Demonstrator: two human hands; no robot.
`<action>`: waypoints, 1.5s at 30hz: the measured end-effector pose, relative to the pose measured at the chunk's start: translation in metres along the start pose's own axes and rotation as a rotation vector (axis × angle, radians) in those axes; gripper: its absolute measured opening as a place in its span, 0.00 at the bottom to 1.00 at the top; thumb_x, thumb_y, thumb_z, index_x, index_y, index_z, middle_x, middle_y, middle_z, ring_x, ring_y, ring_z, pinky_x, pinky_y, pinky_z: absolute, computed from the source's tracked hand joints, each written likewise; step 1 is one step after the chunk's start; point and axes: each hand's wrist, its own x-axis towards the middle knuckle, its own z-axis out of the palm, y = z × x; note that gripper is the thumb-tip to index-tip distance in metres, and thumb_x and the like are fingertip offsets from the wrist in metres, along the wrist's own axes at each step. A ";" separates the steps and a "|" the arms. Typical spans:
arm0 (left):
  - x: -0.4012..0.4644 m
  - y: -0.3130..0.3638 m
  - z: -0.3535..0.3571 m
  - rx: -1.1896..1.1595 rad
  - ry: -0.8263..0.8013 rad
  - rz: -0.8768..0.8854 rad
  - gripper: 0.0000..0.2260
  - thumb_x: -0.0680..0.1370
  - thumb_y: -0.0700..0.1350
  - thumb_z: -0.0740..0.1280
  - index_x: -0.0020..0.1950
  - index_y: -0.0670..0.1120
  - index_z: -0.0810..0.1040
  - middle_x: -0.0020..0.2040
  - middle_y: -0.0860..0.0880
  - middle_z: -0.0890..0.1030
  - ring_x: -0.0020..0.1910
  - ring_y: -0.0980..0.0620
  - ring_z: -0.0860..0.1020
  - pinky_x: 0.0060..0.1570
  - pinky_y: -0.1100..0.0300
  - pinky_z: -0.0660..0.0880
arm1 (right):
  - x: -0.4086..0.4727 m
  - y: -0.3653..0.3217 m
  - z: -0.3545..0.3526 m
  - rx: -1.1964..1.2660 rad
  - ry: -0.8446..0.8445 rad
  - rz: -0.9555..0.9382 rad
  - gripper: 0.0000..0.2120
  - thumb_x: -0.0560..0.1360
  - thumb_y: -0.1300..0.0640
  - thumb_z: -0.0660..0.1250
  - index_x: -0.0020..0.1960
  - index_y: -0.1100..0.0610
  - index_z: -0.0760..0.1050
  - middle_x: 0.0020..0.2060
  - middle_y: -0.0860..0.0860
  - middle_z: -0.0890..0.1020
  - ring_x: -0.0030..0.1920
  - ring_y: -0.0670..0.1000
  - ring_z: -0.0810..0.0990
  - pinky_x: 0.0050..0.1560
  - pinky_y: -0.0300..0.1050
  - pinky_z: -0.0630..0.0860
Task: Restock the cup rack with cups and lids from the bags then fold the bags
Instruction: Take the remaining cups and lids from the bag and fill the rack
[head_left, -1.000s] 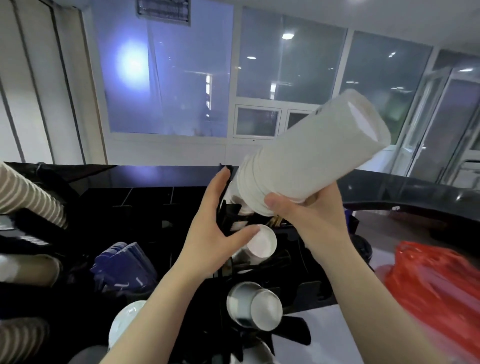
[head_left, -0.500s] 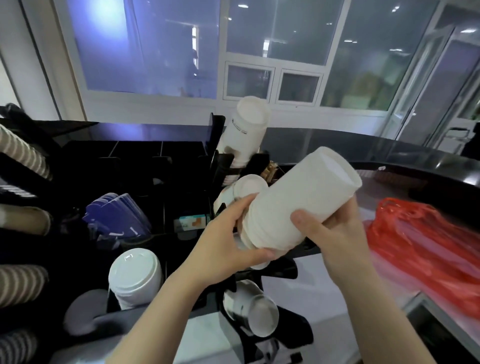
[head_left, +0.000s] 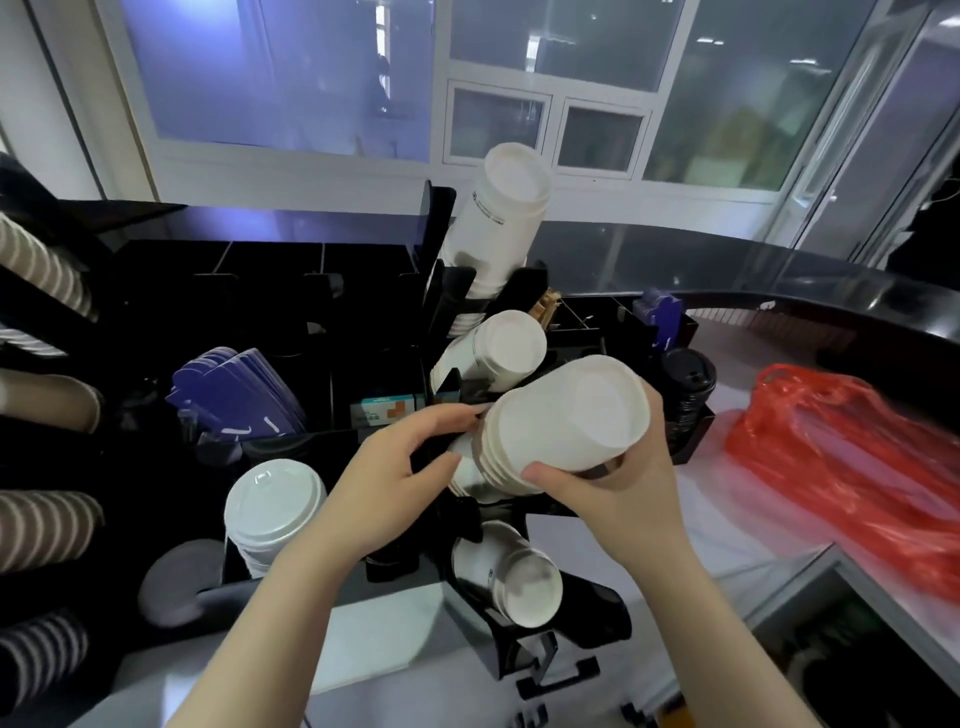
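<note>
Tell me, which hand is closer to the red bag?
Right. The right hand holds the cup stack next to the red bag; the left hand is on the stack's far side.

Cool, fairly dim light is cast from the windows (head_left: 291, 78) behind, where ceiling lamps are reflected as small bright streaks. A bluish glare is spread over the left pane. The black rack (head_left: 311, 312) is lost in deep shadow, while the white cups (head_left: 566, 421) are evenly lit. The red bag (head_left: 841, 457) is smeared by motion blur. Straight lines are bent at the edges by the wide lens.
</note>
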 end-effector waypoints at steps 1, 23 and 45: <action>0.000 -0.001 -0.002 -0.003 0.010 -0.015 0.21 0.77 0.38 0.65 0.62 0.62 0.73 0.60 0.64 0.78 0.63 0.66 0.73 0.65 0.60 0.68 | -0.001 -0.001 0.001 -0.033 -0.011 -0.015 0.39 0.55 0.48 0.79 0.59 0.28 0.64 0.58 0.30 0.72 0.62 0.38 0.72 0.56 0.48 0.75; -0.005 -0.008 -0.013 -0.089 0.093 -0.097 0.18 0.78 0.37 0.64 0.59 0.59 0.77 0.55 0.62 0.81 0.59 0.64 0.76 0.65 0.56 0.71 | 0.012 0.021 0.002 -0.348 -0.229 0.195 0.19 0.73 0.49 0.70 0.62 0.40 0.75 0.51 0.33 0.79 0.49 0.33 0.75 0.50 0.27 0.68; 0.113 0.034 -0.049 0.054 0.237 0.121 0.35 0.65 0.57 0.70 0.70 0.61 0.63 0.57 0.77 0.66 0.59 0.78 0.65 0.56 0.76 0.62 | 0.163 -0.014 0.032 -0.250 -0.032 0.039 0.38 0.65 0.52 0.78 0.70 0.48 0.64 0.56 0.41 0.74 0.54 0.41 0.74 0.49 0.28 0.66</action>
